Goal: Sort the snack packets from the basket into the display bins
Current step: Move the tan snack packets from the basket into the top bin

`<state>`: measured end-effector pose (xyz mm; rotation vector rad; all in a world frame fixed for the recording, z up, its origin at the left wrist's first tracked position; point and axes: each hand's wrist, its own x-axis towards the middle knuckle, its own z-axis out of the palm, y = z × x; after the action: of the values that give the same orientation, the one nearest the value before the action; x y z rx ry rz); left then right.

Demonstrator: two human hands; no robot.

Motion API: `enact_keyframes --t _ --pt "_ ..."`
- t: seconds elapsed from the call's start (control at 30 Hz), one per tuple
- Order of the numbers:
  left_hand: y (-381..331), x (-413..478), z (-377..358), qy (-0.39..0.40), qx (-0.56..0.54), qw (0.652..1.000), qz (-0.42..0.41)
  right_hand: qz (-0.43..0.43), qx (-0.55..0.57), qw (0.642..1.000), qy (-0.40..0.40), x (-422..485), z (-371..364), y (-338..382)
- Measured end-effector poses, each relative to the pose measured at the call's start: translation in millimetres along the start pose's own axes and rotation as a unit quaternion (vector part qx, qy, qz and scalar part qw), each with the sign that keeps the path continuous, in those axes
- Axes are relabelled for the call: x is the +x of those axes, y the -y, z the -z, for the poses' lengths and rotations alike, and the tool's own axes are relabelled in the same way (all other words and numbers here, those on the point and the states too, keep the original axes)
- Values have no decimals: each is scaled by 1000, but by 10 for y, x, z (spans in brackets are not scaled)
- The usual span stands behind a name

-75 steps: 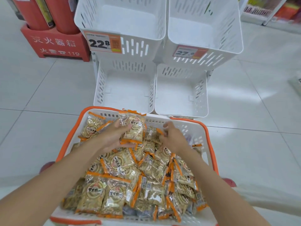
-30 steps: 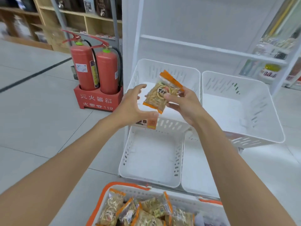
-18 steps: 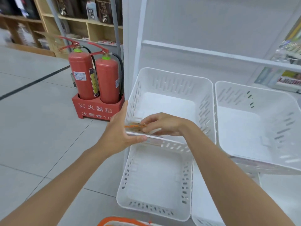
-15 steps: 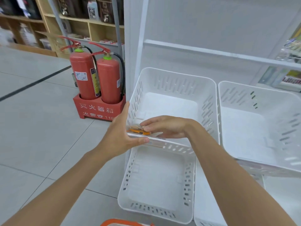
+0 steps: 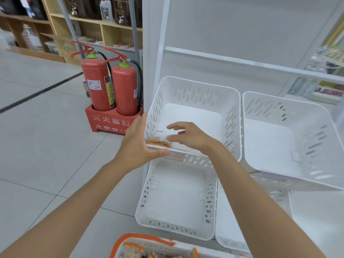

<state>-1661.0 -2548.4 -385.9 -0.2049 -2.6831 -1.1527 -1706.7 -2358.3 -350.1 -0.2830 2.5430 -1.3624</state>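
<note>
Only the head view here, looking down at a white display rack [image 5: 242,60] with four white slotted bins.

The snack packet [image 5: 158,142] lies flat inside the upper left bin [image 5: 195,81], tucked into its near-left corner right behind the front rim. It's tan with orange edges, and a bit blurry.

The left hand [image 5: 137,146] is on the outside of that same corner. Its fingers are straight and point up along the bin's left wall, and the thumb is stretched out along the front wall just under the rim. It holds nothing, it's just flat against the bin.

The right hand [image 5: 188,135] reaches in over the front rim and hovers above the packet. Its fingers are spread and loosely bent, with nothing gripped. The index fingertip is right at the packet's edge, but I can't tell if it really touches.

The upper right bin [image 5: 279,101], lower left bin [image 5: 176,229] and lower right bin [image 5: 229,243] show bare white floors.

At the bottom edge sits the orange-rimmed basket [image 5: 134,236] with more packets [image 5: 130,248] in it.

Off to the left, two red fire extinguishers [image 5: 111,86] stand in a red box [image 5: 108,120] on the tiled floor, with wooden shelves [image 5: 111,32] behind.
</note>
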Motion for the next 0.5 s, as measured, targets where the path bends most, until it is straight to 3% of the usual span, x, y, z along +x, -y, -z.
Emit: enact_keyframes --t 0.13,0.23,0.33,0.5 --pt "-246 -281 41 -53 101 993 -31 99 -16 984 -149 -558 -18 29" --pt "-381 -648 -70 -57 97 990 -82 105 -9 974 -201 -1162 -140 -75" --pt "-430 -1119 -289 -17 73 994 -76 50 -38 986 -156 -1746 -342 -479" --pt "-152 -1916 -694 152 31 988 18 -98 -81 992 3 -2542 -888 -1377"
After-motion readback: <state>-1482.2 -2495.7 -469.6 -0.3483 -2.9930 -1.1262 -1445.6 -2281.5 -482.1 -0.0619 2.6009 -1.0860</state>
